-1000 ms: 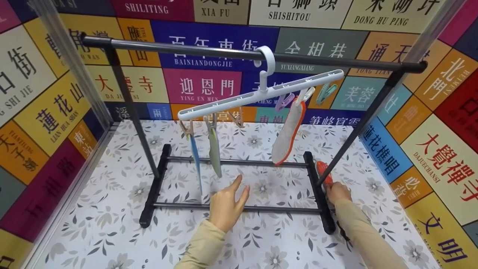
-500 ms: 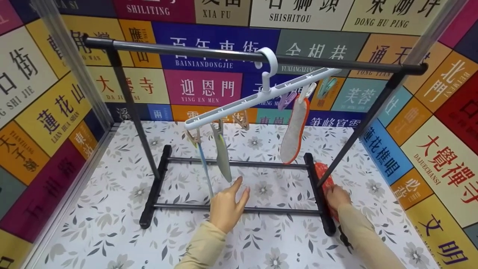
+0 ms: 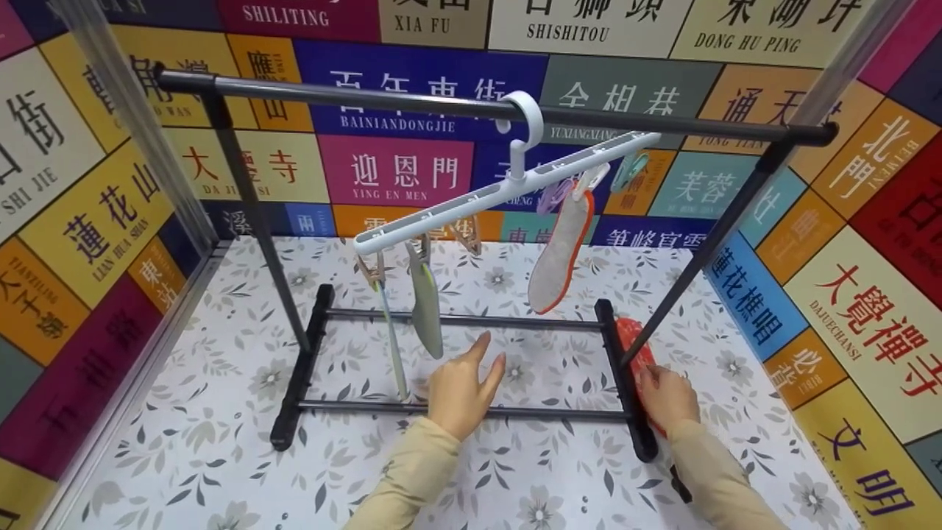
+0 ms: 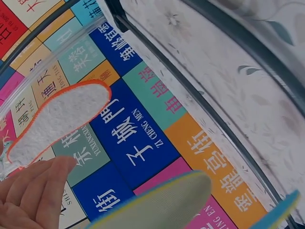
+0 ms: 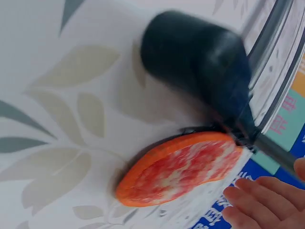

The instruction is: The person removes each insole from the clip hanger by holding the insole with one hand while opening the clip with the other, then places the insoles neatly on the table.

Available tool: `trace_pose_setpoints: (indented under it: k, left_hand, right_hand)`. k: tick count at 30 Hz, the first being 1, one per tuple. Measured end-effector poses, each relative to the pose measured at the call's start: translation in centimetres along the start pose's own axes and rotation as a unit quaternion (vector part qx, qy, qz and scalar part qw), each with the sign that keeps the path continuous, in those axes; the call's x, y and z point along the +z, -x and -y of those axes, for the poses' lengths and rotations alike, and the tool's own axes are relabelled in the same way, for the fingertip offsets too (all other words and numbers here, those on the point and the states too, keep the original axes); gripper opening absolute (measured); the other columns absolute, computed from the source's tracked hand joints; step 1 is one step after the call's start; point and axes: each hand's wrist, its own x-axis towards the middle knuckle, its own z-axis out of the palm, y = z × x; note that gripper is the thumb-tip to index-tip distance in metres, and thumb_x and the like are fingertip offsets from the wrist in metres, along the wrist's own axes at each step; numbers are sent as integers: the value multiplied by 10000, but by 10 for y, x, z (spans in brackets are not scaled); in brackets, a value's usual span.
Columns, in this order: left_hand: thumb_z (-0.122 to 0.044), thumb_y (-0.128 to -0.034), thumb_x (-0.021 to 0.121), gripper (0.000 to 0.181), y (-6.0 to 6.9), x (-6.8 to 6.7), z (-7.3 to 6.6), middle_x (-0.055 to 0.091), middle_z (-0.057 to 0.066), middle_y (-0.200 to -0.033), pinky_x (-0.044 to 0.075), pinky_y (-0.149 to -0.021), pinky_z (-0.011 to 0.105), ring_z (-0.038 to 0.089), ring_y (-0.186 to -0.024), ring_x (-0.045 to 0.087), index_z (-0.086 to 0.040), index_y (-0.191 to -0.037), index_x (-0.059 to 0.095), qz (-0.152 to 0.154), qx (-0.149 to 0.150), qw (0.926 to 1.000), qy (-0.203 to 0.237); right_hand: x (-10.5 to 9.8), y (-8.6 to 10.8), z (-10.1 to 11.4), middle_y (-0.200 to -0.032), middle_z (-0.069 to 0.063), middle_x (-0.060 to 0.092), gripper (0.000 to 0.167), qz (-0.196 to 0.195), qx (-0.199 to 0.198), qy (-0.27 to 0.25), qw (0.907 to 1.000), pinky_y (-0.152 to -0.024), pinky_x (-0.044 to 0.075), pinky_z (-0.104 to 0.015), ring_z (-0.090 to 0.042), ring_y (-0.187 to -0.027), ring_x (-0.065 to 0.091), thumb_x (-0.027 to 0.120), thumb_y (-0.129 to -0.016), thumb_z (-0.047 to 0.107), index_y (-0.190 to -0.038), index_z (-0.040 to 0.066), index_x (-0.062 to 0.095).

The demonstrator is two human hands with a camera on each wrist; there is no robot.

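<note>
Where the printed sign panels [image 3: 419, 81] close off the space behind the black garment rack [image 3: 456, 105], a floral tabletop [image 3: 316, 471] bears its frame. Hooked on the rack's rail is a white clip hanger [image 3: 500, 193], its bar askew to the rail.

Three insoles hang beneath the rail: an orange-edged grey insole [image 3: 563, 254] toward the rack's right end, a grey-green insole [image 3: 425, 313] and an edge-on insole [image 3: 393, 350] toward its left. A fourth, the red marbled insole [image 5: 186, 169], lies on the tabletop alongside the rack's right foot; contact there cannot be confirmed.

Over that insole, outside the foot, is the right hand [image 3: 671, 401], thumb and fingers apart with nothing seen between them; whether a fingertip touches cannot be told. Within the rack's base outline, the left hand [image 3: 460, 394] has forefinger and thumb spread, holding nothing, near the grey-green insole.

A white clip [image 3: 591, 179] secures the orange-edged insole; a beige clip [image 3: 468, 237] under mid-rail hangs bare.

Assessed risks: fingers may slip for want of a raised edge; striking the foot could jolt the rack; brushing the grey-green insole could swing the hanger and loosen a shallow clip bite.
</note>
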Motion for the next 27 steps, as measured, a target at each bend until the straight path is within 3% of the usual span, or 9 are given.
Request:
trace_pose_setpoints:
  k: [6, 10, 18, 22, 27]
  left_hand:
    - [-335, -952, 618, 401, -18, 3, -7, 753, 147, -1019, 563, -628, 433, 317, -751, 736, -83, -1257, 677, 121, -139, 9998, 121]
    - [-330, -963, 610, 403, -30, 5, -11, 749, 161, -1030, 572, -679, 433, 326, -799, 738, -73, -1270, 663, 139, -152, 9995, 254]
    - [-361, -980, 581, 424, -43, 9, -21, 747, 162, -1039, 566, -680, 435, 328, -769, 734, -72, -1279, 662, 119, -117, 9994, 290]
    - [-352, -977, 585, 413, -47, 10, -23, 758, 158, -958, 553, -601, 420, 288, -661, 713, -86, -1284, 659, 128, -77, 9997, 202]
    - [-359, -971, 592, 413, -51, 10, -26, 756, 168, -940, 547, -564, 428, 301, -625, 704, -91, -1275, 666, 84, -79, 9998, 131]
  right_hand:
    - [8, 9, 23, -922, -254, 719, 334, -397, -406, -152, 9983, -806, 479, -574, -466, -892, 667, 541, -994, 221, -1053, -46, 733]
    - [15, 13, 39, -915, -185, 736, 311, -437, -566, -346, 9968, -840, 491, -541, -404, -915, 676, 553, -995, 236, -1074, 8, 749]
    - [25, 13, 64, -1187, -292, 654, 391, -452, -673, -545, 9952, -969, 447, -580, -497, -1101, 611, 566, -994, 236, -1262, -38, 643]
    - [27, 7, 81, -1258, -312, 604, 483, -510, -664, -430, 9956, -936, 448, -611, -515, -1107, 599, 581, -984, 295, -1367, 0, 568]
    - [26, -5, 106, -1351, -301, 549, 629, -490, -772, -609, 9939, -992, 433, -587, -498, -1173, 571, 595, -972, 411, -1448, 17, 477]
